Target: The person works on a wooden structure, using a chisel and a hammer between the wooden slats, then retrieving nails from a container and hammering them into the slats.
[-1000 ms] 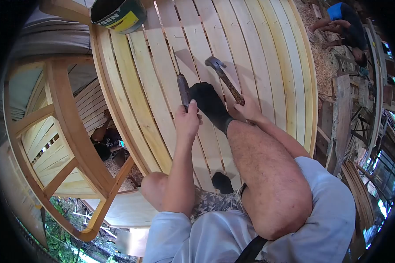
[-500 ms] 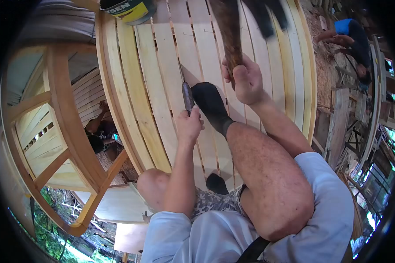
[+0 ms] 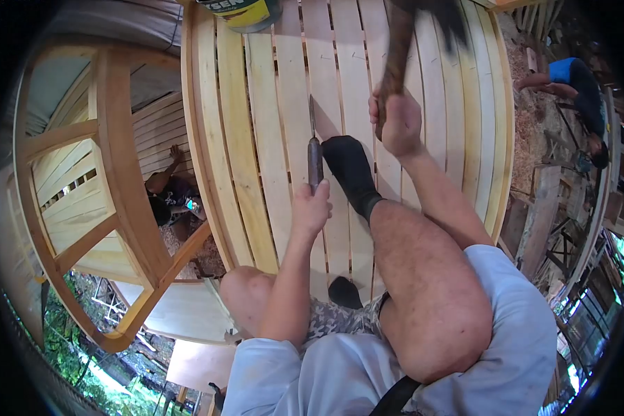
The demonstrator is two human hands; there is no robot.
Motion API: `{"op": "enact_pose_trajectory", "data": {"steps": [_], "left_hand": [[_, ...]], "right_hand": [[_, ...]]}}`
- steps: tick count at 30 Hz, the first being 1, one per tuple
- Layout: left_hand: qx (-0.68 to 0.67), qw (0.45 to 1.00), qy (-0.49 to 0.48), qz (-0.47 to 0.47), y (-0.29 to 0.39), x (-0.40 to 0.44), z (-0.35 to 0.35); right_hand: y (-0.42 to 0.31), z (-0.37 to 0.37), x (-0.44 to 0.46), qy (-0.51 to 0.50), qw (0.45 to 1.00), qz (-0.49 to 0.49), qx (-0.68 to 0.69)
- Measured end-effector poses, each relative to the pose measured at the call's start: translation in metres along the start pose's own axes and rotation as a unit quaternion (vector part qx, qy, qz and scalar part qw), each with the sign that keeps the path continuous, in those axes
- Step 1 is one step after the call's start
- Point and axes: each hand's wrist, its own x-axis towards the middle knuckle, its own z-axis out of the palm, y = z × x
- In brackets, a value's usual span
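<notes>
My left hand [image 3: 312,206] is closed around the dark handle of a narrow chisel [image 3: 315,159]. Its thin metal shaft points away from me, and the tip is at a slat of the wooden slatted panel [image 3: 267,125]. My right hand [image 3: 399,125] grips the wooden handle of a hammer [image 3: 398,59], raised above the slats. The hammer's dark head is smeared by motion and partly cut off at the top edge. Beside the chisel rests my foot in a black sock [image 3: 348,166].
A bucket [image 3: 253,17] with a green and yellow label stands on the slats at the far side. Small nails [image 3: 354,57] show on the slats. A wooden frame [image 3: 118,166] stands left. One person [image 3: 166,187] is beyond it; another [image 3: 579,90] works at right.
The view has shifted, so the panel and bucket appear farther right. My left hand and chisel appear lower; the hammer is still raised in my right hand, its head blurred.
</notes>
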Motion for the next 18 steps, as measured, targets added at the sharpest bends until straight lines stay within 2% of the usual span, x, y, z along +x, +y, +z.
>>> {"op": "enact_pose_trajectory", "data": {"steps": [2, 3, 4, 5, 8, 10, 11, 12, 14, 16, 17, 18], "left_hand": [[-0.015, 1.000, -0.004, -0.003, -0.004, 0.001, 0.002], [-0.024, 1.000, -0.007, -0.006, -0.005, 0.001, 0.003], [-0.033, 0.999, -0.010, -0.008, -0.006, 0.001, 0.004], [-0.034, 0.999, -0.010, -0.005, -0.006, 0.000, 0.005], [-0.005, 1.000, 0.001, -0.011, -0.004, 0.001, 0.005], [-0.001, 1.000, 0.011, -0.007, -0.010, -0.002, 0.003], [-0.003, 1.000, 0.010, -0.007, -0.011, -0.002, 0.004], [-0.003, 1.000, 0.007, -0.009, -0.011, -0.002, 0.002], [-0.003, 1.000, 0.007, -0.014, -0.015, -0.005, 0.000], [-0.023, 1.000, 0.001, -0.009, -0.018, -0.005, 0.000], [-0.024, 1.000, 0.001, -0.005, -0.016, -0.006, -0.002], [-0.007, 1.000, 0.001, -0.011, -0.014, -0.008, -0.003]], "right_hand": [[0.019, 0.000, -0.015, -0.026, 0.987, -0.145, 0.062], [0.049, -0.011, -0.022, -0.072, 0.988, -0.114, 0.070], [0.074, -0.016, -0.024, -0.072, 0.988, -0.116, 0.071], [0.097, -0.020, -0.022, -0.044, 0.992, -0.022, -0.117], [0.086, -0.019, 0.012, -0.014, 0.939, 0.116, -0.323], [0.049, -0.012, 0.021, -0.019, 0.960, 0.108, -0.258], [0.044, -0.009, 0.016, -0.023, 0.985, 0.115, -0.131], [0.041, -0.006, 0.011, -0.025, 0.984, 0.113, -0.132], [0.039, 0.001, -0.002, -0.023, 0.999, -0.047, 0.009], [0.092, -0.019, -0.007, -0.020, 0.996, -0.068, -0.046], [0.095, -0.018, -0.003, -0.021, 0.980, 0.005, -0.195], [0.099, -0.019, 0.002, -0.021, 0.937, 0.077, -0.340]]}}
